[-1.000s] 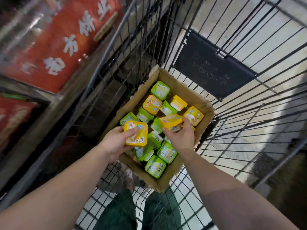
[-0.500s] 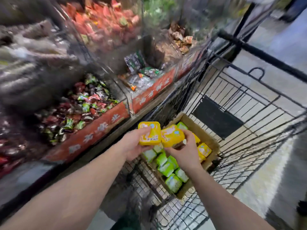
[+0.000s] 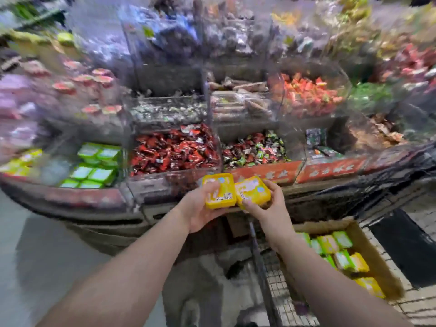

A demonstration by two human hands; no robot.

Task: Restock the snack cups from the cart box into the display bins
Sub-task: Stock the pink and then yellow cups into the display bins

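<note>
Both arms reach forward, forearms bare, meeting in front of the display (image 3: 179,185). Left hand (image 3: 200,208) palm up, fingers curled under a yellow cup (image 3: 219,191), thumb over its lid edge. Right hand (image 3: 269,206) grips a 2nd yellow cup (image 3: 253,190), fingers wrapped round its right side, thumb at the near edge. The 2 cups touch side by side, lids up, tilted slightly toward the camera, held just before the display's front rail, below the red-candy bin (image 3: 174,152).

Green cups (image 3: 94,164) sit stacked in a bin at the display's left end, more yellow ones (image 3: 21,161) further left, blurred. Mixed candy bin (image 3: 254,149) lies right of the red one.

Box (image 3: 377,263) sits in the cart (image 3: 283,291), right of and below the display, under the right forearm, holding green and yellow cups, loose and unaligned. Upper tiers of the display are too blurred to tell contents.
</note>
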